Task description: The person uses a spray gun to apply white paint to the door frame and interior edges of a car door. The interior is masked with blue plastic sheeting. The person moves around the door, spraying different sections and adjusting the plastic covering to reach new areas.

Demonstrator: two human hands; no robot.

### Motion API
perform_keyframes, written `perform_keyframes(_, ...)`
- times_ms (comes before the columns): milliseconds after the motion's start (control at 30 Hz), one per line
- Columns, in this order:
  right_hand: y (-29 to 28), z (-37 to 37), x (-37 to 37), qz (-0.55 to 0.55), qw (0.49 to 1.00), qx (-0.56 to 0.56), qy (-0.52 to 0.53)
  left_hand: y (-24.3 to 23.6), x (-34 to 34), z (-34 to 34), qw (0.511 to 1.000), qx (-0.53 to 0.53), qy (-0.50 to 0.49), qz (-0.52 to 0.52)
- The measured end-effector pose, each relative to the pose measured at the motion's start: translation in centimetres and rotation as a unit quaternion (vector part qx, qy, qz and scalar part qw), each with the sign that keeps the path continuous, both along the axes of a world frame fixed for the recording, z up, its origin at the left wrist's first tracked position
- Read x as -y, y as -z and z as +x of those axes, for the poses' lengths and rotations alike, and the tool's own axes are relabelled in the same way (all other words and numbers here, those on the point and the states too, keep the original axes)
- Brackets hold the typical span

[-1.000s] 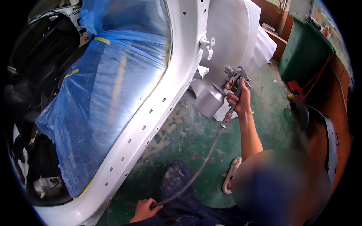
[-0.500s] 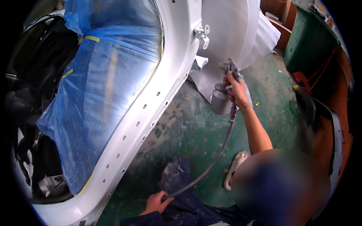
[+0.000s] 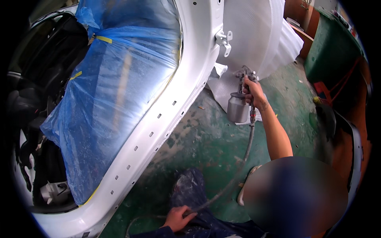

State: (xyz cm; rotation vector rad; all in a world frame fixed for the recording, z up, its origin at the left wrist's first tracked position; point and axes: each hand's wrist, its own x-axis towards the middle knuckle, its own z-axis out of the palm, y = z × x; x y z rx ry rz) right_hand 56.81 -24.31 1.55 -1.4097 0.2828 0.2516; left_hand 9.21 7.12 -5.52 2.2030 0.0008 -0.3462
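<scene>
findings: your right hand [image 3: 257, 95] grasps the spray gun [image 3: 249, 73], right of centre in the upper half of the frame. your fingers are wrapped round its handle; whether the trigger is pulled cannot be told.

the gun's handle stands nearly upright in the frame. its head points left, toward the white body frame [image 3: 156, 129] of the car. a grey metal cup [image 3: 238, 109] hangs below the head, left of your fingers, also nearly upright and clear of the bodywork. the sill part of that body frame runs on a diagonal, from lower left to upper centre, so the gun lies to its right, apart from it. of your 2 hands, the right is nearer the bracket [image 3: 225, 41] on the pillar, which sits up and left of the gun.

the hose [image 3: 250, 139] leaves the foot of the handle and curves down and left to your left hand [image 3: 178, 219], at the lower edge of the frame. that hand rests on the hose by your trouser leg [image 3: 188, 190]; whether its fingers close round it cannot be told.

blue sheeting [image 3: 107, 103] covers the opening left of the sill.
</scene>
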Motion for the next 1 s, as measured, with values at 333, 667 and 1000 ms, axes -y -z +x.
perform_keyframes(333,1.2,-1.8,0.9,0.089,0.996,-0.012,-0.012,0.7,-1.8,-0.9,0.998,-0.057,-0.006,0.021)
perform_keyframes(667,2.4,-4.0,-4.2,-0.29,0.93,0.218,0.054,1.7,-0.3,-0.7,0.999,-0.034,0.012,0.019)
perform_keyframes(1000,1.5,-2.9,-8.2,-0.132,0.988,0.083,0.004,-0.6,-2.2,-4.2,0.995,-0.07,-0.039,0.066)
